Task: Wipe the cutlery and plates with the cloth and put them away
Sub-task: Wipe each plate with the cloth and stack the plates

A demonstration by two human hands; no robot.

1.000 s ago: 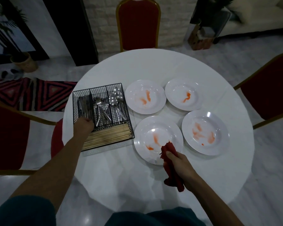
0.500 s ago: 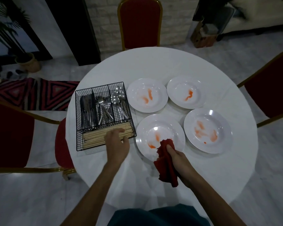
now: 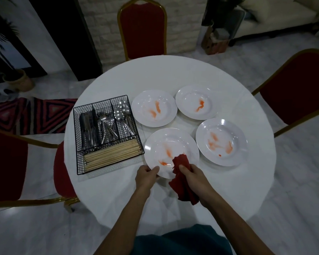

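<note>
Now: the left hand [image 3: 145, 176] pinches the near rim of the near plate [image 3: 173, 138], thumb on top. The right hand [image 3: 193, 173] is clenched round the red cloth [image 3: 180, 190], whose bunched end lies in the plate's well beside an orange smear.
Place: the near plate lies flat by the near edge of the table [image 3: 173, 74], just beside the near right corner of the basket [image 3: 75, 140]. Three other plates [image 3: 145, 100] sit further in, all smeared.
Plate handling: likely stiff, glossy and light. It could skate under a wipe, so a rim pinch opposite the stroke seems right. Whether it would break I cannot tell.
Cloth handling: soft and limp, best bunched in the fist so a pad meets the smear. Its tail trails onto the table.
Cutlery [image 3: 107, 124]: it lies sorted in the basket's far compartments. It is probably hard and slick, and best taken by the handles.
</note>
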